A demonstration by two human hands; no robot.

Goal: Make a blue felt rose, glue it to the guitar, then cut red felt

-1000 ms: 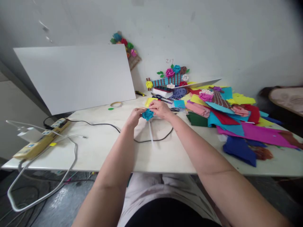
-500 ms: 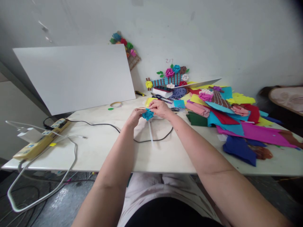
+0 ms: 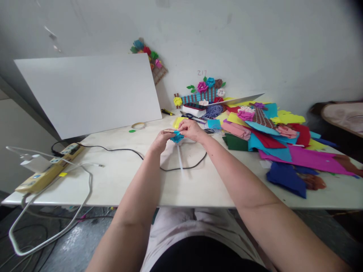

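Near the middle of the table, a blue paper flower is held between my two hands. My left hand is closed on its left side, and a thin pale stick lies along those fingers. The fingers of my right hand pinch the flower's upper right edge. A translucent white glue stick points toward me below the flower; whatever it extends from is mostly hidden behind the hands. Just behind my right hand lies a piece of yellow paper.
Coloured crepe paper is heaped on the right. A yellow power strip with white cables is at left, and a black cord crosses the table. A white board leans on the wall. Scissors and a tape roll lie behind.
The blue flower has turned slightly between my fingers, and the pale stick shows more clearly along the left hand. Both arms stay almost in place.
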